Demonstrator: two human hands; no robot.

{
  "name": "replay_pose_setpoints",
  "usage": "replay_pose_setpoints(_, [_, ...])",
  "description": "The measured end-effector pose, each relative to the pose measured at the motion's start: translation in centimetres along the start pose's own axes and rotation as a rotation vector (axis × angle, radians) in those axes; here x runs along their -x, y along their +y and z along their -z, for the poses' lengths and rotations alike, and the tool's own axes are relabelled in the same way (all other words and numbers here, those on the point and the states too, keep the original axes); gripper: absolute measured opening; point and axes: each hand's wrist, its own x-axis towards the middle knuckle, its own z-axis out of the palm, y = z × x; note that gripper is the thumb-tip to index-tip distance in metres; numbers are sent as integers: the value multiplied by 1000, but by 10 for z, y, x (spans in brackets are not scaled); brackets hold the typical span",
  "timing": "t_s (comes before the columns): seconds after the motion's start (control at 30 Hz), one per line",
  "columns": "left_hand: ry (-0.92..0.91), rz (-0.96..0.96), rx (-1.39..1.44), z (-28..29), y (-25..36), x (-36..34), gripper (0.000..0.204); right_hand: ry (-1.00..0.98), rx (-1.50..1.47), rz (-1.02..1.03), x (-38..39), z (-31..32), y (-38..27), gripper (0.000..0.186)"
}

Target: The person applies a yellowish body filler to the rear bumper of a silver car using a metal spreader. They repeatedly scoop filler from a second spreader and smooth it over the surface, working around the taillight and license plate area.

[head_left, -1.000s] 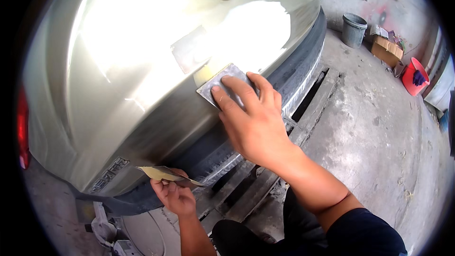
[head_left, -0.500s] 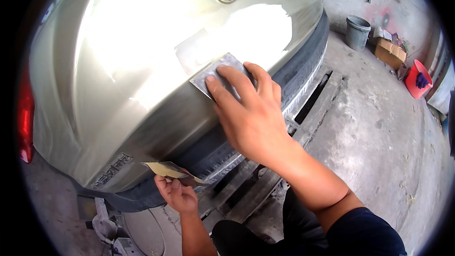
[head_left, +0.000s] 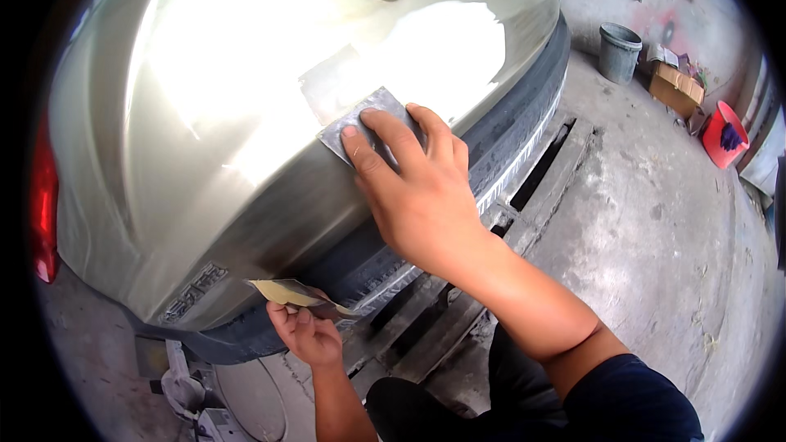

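My right hand (head_left: 426, 196) presses a grey square of sandpaper (head_left: 379, 100) flat against the rounded lower edge of a car's silver-beige tailgate (head_left: 237, 172). Its fingers lie spread over the sheet, and the thumb is hidden. Lower and to the left, my left hand (head_left: 307, 336) pinches a curled piece of sandpaper (head_left: 299, 293), yellowish on one side and dark brown on the other. That piece is held close to the dark bumper (head_left: 246, 336). Just above the right fingertips, a duller grey patch (head_left: 327, 86) shows on the bright, glare-covered panel.
A red tail light (head_left: 45, 205) sits at the far left. Below the bumper, slatted grating (head_left: 434, 327) crosses the concrete floor (head_left: 630, 254). By the back wall are a grey bucket (head_left: 620, 53), a cardboard box (head_left: 676, 90) and a red bucket (head_left: 720, 143) with purple cloth.
My right hand has slid a little left and slightly up along the panel edge, carrying the grey sandpaper with it. My left hand and its sandpaper have hardly moved.
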Motion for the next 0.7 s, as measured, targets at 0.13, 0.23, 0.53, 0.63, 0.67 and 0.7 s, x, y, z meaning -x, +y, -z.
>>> replay_pose_setpoints(0.13, [-24,-25,19,4,-2,0,34,13,6,15,10,-10,4,49])
replay_pose_setpoints(0.23, [-33,-37,6,6,-2,0,35,-5,9,21,23,-15,7,49])
replay_pose_setpoints(0.53, [-46,-46,13,6,-3,1,38,-49,12,19,47,-18,12,47])
replay_pose_setpoints(0.63, [-50,-42,-6,6,-2,1,37,-80,18,19,52,-17,13,47])
replay_pose_setpoints(0.67, [-53,-41,-15,6,-1,1,37,-94,19,16,54,-16,13,47])
replay_pose_setpoints(0.7, [-57,-43,-10,5,0,1,36,-107,20,13,56,-15,13,47])
